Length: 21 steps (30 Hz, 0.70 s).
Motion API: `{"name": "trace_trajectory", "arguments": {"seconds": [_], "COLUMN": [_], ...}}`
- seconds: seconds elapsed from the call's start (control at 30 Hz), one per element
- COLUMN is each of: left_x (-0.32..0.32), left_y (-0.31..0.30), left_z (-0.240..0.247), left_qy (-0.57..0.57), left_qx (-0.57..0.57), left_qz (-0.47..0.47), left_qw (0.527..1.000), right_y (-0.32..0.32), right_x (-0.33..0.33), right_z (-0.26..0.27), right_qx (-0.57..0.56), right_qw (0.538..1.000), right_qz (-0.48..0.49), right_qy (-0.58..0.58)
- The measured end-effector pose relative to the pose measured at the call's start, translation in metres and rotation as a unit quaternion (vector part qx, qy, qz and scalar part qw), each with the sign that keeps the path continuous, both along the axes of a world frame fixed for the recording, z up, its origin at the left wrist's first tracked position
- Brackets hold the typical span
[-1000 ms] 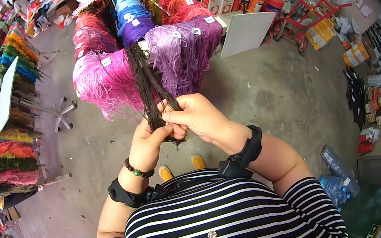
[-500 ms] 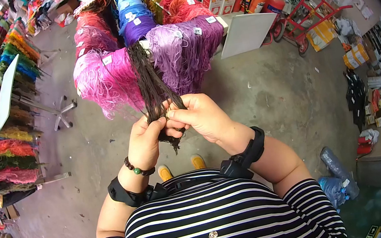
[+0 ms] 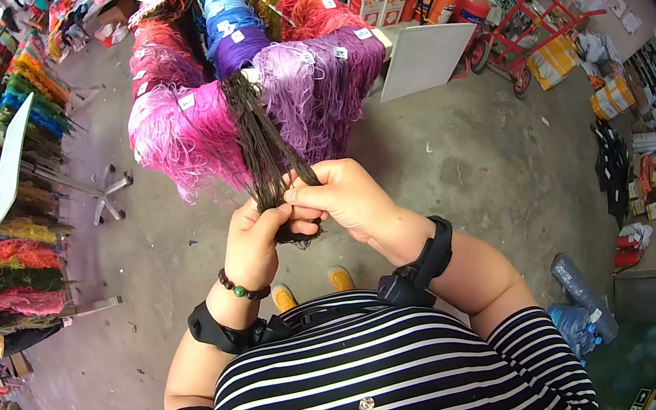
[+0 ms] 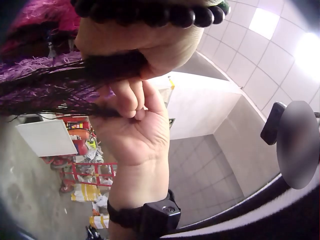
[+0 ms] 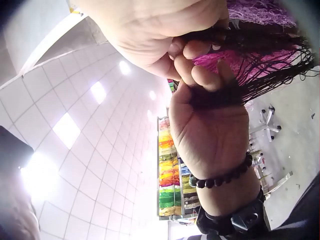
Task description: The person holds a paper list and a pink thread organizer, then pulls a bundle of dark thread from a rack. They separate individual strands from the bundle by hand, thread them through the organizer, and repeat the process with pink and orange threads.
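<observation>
A dark brown yarn skein (image 3: 256,135) stretches from the rack's front bar down to both hands in the head view. My left hand (image 3: 250,238) grips its left part, the fingers curled round the strands and the thumb on top. Close beside it, my right hand (image 3: 341,193) pinches the right part between thumb and fingers. The fingertips of both hands meet at the skein's lower end, and a short tuft hangs below them. In the right wrist view, thin loose strands (image 5: 272,75) fan out from the left hand (image 5: 210,117).
Pink yarn (image 3: 186,137) and purple yarn (image 3: 319,87) hang on the rack either side of the skein. A white board (image 3: 427,59) leans at the right, near fire extinguishers (image 3: 443,1) and a red hand truck (image 3: 527,35). Another yarn rack (image 3: 17,251) stands at the left.
The tuft below the hands dropped lower half a second ago and is now drawn up shorter. Strands above the left hand have spread wider. Both hands stay in nearly the same place.
</observation>
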<state>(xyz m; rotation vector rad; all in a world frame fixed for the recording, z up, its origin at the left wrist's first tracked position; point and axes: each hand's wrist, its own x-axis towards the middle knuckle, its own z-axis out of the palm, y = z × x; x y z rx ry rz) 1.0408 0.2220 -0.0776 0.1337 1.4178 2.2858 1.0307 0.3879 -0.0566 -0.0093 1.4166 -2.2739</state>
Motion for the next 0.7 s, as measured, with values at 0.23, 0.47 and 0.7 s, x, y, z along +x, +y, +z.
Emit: {"name": "trace_trajectory", "arguments": {"seconds": [0.23,0.47,0.7], "left_x": [-0.003,-0.011,-0.002], "left_y": [0.008,-0.013,-0.003], "left_z": [-0.009,-0.015,0.004], "left_qy": [0.008,0.051,0.053], "left_qx": [-0.020,-0.028,-0.027], "left_qz": [0.095,0.167,0.010], "left_qw": [0.995,0.984,0.998], "right_y": [-0.003,0.009,-0.001], "right_x": [0.001,-0.010,-0.002], "right_z": [-0.001,-0.017,0.000], "right_qx": [0.004,-0.127,0.026], "right_qw": [1.000,0.988,0.999], "right_qz": [-0.026,-0.082,0.016], "right_qy": [-0.001,-0.029,0.031]}}
